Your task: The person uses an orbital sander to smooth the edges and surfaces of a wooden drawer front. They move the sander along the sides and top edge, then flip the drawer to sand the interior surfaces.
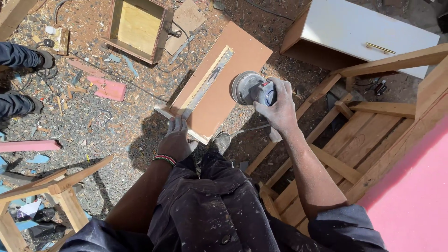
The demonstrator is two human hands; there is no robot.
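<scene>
A brown rectangular board (238, 51) lies tilted on the ground in front of me, with a long metal level (210, 81) resting along its left edge. My left hand (176, 139), with a beaded bracelet at the wrist, presses down on the board's near corner. In my right hand (279, 108) is a grey round sander (249, 87), gripped from above, its disc against the board's right edge. My knee and a shoe (222, 140) sit just below the board.
Sawdust and wood scraps cover the ground. An open wooden box (161, 35) lies at the top, a white cabinet (364, 28) top right, a slatted wooden frame (359, 135) and pink panel (415, 196) at right. Another person's legs (18, 56) show at left.
</scene>
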